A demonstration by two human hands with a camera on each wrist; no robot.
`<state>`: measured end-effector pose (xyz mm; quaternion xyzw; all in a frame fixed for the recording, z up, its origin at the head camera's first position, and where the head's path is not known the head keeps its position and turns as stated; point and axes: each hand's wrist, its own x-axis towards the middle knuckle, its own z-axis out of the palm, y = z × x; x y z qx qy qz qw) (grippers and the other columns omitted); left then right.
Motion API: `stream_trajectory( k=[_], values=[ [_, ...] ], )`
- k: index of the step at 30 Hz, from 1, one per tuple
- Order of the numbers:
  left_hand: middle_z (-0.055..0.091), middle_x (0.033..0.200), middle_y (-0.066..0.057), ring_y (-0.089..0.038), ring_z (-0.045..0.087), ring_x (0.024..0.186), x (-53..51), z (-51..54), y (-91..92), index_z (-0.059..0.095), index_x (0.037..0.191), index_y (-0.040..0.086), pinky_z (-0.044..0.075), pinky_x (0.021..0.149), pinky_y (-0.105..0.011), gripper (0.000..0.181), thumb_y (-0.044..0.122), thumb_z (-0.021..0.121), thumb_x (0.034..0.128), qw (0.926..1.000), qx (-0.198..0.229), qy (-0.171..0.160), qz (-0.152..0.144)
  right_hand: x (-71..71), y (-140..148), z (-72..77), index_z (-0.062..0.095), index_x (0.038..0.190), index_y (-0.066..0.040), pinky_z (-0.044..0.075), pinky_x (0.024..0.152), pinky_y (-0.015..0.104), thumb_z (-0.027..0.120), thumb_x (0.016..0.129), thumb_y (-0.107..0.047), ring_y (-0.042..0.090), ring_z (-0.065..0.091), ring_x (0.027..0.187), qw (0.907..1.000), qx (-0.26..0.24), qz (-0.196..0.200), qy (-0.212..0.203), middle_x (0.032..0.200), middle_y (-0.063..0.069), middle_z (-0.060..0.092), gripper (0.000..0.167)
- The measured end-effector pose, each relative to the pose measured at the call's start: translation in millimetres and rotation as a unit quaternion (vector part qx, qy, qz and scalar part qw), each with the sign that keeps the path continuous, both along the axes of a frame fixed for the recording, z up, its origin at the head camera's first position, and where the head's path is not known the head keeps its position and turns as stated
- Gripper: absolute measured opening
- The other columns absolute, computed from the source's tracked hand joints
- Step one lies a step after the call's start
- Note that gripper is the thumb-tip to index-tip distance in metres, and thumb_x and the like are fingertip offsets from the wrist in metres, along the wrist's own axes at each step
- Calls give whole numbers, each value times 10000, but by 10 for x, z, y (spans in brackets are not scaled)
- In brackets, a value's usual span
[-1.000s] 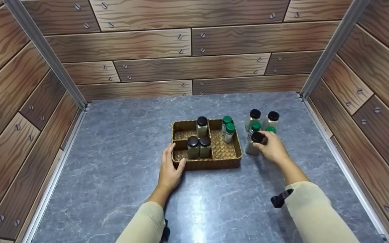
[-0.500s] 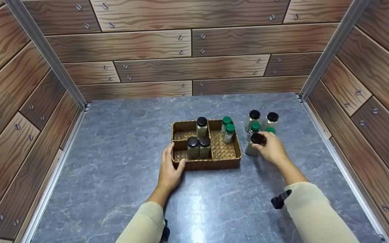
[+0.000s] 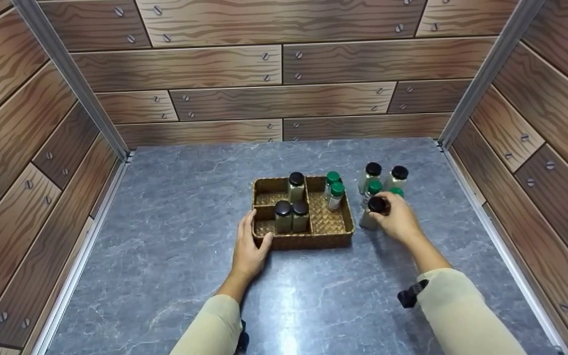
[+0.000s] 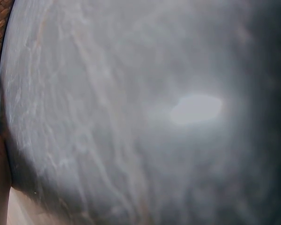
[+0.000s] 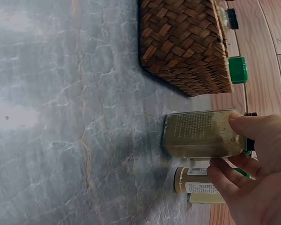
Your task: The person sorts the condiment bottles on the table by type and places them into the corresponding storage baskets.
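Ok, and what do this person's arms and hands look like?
The left sleeve and right sleeve are plain, pale yellow. A small black device sits at the end of the right one; a second black device partly shows by the left. Left hand and right hand wear no gloves.

"What stands beyond the far edge of the tabletop point(image 3: 180, 192)?"
"A plank-patterned back wall point(image 3: 225, 66); matching side walls point(image 3: 13, 133) run along the left and right edges."
"And the far corners?"
"A grey metal post point(image 3: 72, 74) rises at each."
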<state>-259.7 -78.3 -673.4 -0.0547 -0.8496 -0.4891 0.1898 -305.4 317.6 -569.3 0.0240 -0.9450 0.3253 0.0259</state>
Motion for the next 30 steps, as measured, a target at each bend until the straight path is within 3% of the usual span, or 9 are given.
stream_trajectory(
  k=[7,15,19,22,24,30],
  values=[
    [447,1647,-213,-424,479,1534,-2,5,0,400,1644,136,420,1271,-591,779,353,722,969,10000,-26,-78,-11,-13,45,40,596,1418,41,507,1133,666,810,937,-103,541,626,1261,9996,-218,156,-104,1340,352,606,546],
    [453,1633,-238,-446,491,1517,-9,-1,2,415,1627,106,434,1254,-610,747,300,721,973,9999,-103,64,28,-14,49,174,591,1428,44,549,1121,604,826,942,-132,519,647,1310,9968,-595,335,-405,1423,363,631,568],
    [452,1639,-231,-444,491,1519,-12,-11,2,414,1631,114,437,1251,-611,748,313,716,976,9999,-117,35,29,-28,29,285,591,1443,31,606,1037,380,830,941,-140,468,655,1317,9916,-1051,454,-605,1451,331,631,582],
    [451,1643,-216,-432,490,1523,-13,-13,-2,410,1635,125,440,1250,-604,753,334,713,978,9999,-111,0,12,-34,21,357,581,1462,34,572,937,188,822,950,-127,391,655,1324,9851,-1463,565,-700,1467,317,632,588],
    [448,1650,-202,-420,488,1529,-11,-9,-5,404,1640,136,440,1254,-594,765,356,709,974,9999,-115,-40,6,-37,20,395,575,1473,34,564,882,140,816,956,-115,294,673,1285,9807,-1676,654,-762,1465,309,635,589],
    [443,1660,-190,-412,487,1533,2,6,-11,402,1641,145,444,1253,-587,772,371,707,969,9999,-84,-77,-17,-46,1,468,576,1474,26,624,824,241,811,961,-96,22,659,1040,9739,-1910,847,-882,1406,296,659,577]
  ],
)
